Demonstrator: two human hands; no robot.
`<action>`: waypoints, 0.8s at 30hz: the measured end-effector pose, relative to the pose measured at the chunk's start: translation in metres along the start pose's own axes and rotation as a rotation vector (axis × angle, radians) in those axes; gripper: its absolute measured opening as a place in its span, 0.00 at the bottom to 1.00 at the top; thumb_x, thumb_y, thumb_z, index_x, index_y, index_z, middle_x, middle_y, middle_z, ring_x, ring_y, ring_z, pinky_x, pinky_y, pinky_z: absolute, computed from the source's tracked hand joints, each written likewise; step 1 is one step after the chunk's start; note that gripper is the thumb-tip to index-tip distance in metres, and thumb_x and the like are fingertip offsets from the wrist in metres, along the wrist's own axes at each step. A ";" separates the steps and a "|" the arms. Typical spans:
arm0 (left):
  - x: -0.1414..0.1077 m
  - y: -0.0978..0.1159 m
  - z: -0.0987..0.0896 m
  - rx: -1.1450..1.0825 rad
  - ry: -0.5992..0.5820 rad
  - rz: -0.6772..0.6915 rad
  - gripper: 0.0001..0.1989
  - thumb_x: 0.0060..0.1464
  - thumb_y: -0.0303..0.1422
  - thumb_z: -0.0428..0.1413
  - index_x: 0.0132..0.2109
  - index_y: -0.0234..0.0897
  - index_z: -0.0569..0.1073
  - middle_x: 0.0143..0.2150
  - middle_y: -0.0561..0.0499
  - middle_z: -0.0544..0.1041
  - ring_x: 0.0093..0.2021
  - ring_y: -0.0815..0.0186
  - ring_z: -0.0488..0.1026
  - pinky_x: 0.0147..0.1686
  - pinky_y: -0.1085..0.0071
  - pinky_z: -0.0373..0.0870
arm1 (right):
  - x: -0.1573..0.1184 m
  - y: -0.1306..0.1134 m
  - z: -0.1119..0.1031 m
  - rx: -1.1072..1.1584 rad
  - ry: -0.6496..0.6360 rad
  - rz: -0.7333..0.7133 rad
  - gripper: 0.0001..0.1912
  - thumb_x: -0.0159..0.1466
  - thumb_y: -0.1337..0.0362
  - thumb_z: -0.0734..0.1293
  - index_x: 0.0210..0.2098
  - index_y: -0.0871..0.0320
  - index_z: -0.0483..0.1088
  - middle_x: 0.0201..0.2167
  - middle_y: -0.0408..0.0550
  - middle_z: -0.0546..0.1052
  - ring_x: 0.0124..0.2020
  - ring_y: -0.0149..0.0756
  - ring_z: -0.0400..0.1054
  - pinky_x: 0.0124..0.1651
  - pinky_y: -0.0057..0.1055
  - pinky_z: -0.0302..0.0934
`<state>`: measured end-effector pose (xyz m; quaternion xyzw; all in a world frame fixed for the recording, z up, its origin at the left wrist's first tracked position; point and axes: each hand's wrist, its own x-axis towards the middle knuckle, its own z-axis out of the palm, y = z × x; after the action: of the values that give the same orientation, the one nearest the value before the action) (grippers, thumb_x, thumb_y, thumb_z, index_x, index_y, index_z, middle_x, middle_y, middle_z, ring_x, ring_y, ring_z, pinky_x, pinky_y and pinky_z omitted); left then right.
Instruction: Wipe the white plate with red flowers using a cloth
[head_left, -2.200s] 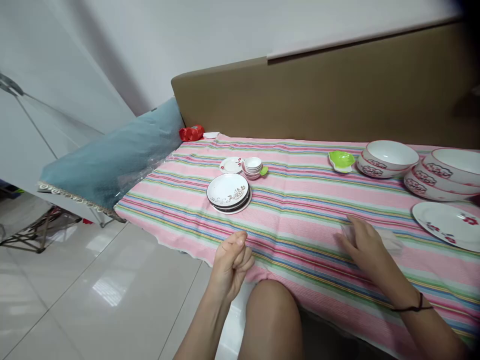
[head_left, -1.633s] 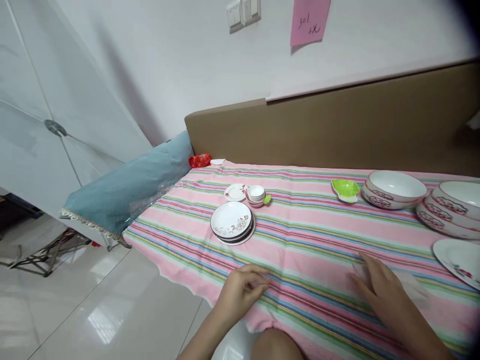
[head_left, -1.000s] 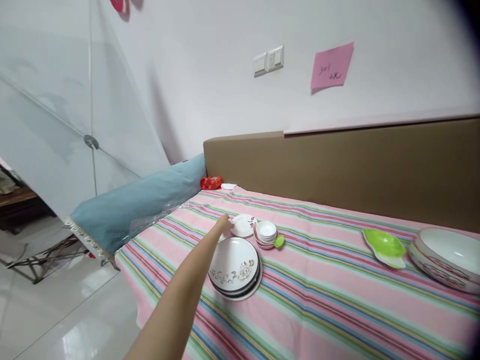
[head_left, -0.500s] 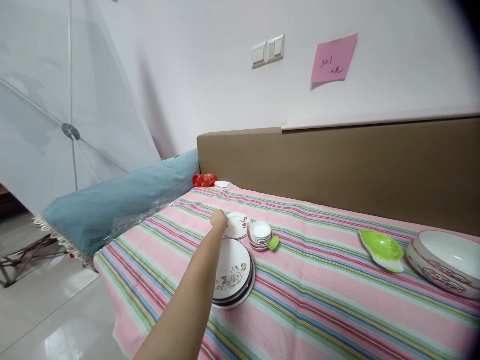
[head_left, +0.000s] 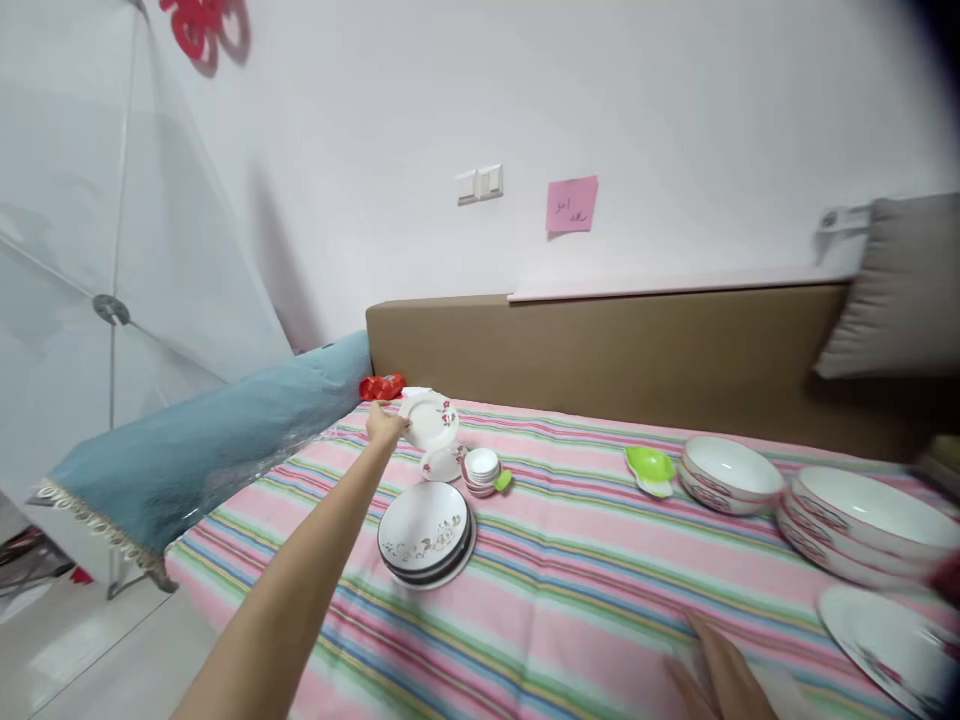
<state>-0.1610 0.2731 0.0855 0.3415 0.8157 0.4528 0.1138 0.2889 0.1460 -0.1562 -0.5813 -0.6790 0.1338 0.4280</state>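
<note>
My left hand [head_left: 385, 424] reaches to the far left of the cloth and grips the rim of a small white plate [head_left: 424, 418] with red flowers, tilted up. Below it a second flowered plate [head_left: 441, 464] lies on the cloth. Nearer to me is a stack of larger plates [head_left: 421, 528], the top one white with a dark rim and brown flowers. Beside these stands a pile of small white bowls [head_left: 481, 466] with a green leaf-shaped tip. My right hand [head_left: 712, 668], a little blurred, hovers at the bottom edge, fingers apart and holding nothing.
A green leaf-shaped dish [head_left: 649, 465], a bowl stack [head_left: 731, 475], larger bowls [head_left: 862, 520] and a flowered plate [head_left: 885, 640] occupy the right. A striped cloth [head_left: 555, 560] covers the surface. Behind runs a brown headboard [head_left: 600, 350]; a blue bolster [head_left: 225, 420] borders the left.
My left hand has raised the small flowered plate off the cloth, uncovering another flowered plate. My right hand has come into view at the bottom. The view has swung right and up.
</note>
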 end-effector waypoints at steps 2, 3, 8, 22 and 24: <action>-0.042 0.015 0.004 -0.120 -0.119 0.057 0.27 0.52 0.23 0.58 0.57 0.35 0.57 0.43 0.46 0.75 0.38 0.65 0.76 0.35 0.70 0.74 | 0.003 -0.023 -0.016 0.177 -0.065 0.134 0.29 0.60 0.49 0.61 0.58 0.53 0.63 0.56 0.54 0.72 0.58 0.52 0.65 0.59 0.49 0.62; -0.069 0.018 0.012 -0.170 -0.189 0.086 0.27 0.50 0.23 0.59 0.55 0.36 0.57 0.40 0.48 0.76 0.36 0.66 0.76 0.34 0.72 0.73 | 0.005 -0.036 -0.025 0.222 -0.085 0.156 0.29 0.60 0.47 0.61 0.57 0.53 0.65 0.56 0.54 0.72 0.58 0.49 0.65 0.59 0.46 0.62; -0.227 0.007 0.075 -0.524 -0.668 0.006 0.29 0.34 0.27 0.65 0.41 0.40 0.56 0.33 0.52 0.77 0.29 0.64 0.76 0.26 0.71 0.71 | 0.014 -0.085 -0.064 1.039 -0.238 0.617 0.33 0.54 0.43 0.67 0.53 0.54 0.67 0.51 0.53 0.76 0.43 0.45 0.75 0.47 0.44 0.68; -0.326 -0.009 0.150 -0.562 -0.630 0.325 0.10 0.46 0.40 0.60 0.29 0.37 0.74 0.34 0.47 0.79 0.41 0.58 0.75 0.44 0.65 0.72 | 0.018 -0.044 -0.102 0.937 0.236 0.837 0.25 0.47 0.57 0.73 0.42 0.60 0.73 0.36 0.50 0.81 0.35 0.45 0.75 0.32 0.33 0.67; -0.322 -0.005 0.140 -0.651 -0.631 0.373 0.10 0.50 0.40 0.58 0.29 0.38 0.74 0.32 0.48 0.77 0.38 0.60 0.74 0.41 0.65 0.72 | 0.022 -0.044 -0.095 0.936 0.257 0.850 0.25 0.47 0.57 0.73 0.43 0.59 0.73 0.38 0.50 0.80 0.37 0.45 0.74 0.33 0.32 0.68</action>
<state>0.1441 0.1511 -0.0371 0.5488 0.4827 0.5715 0.3731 0.3297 0.1234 -0.0603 -0.5629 -0.2025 0.5029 0.6239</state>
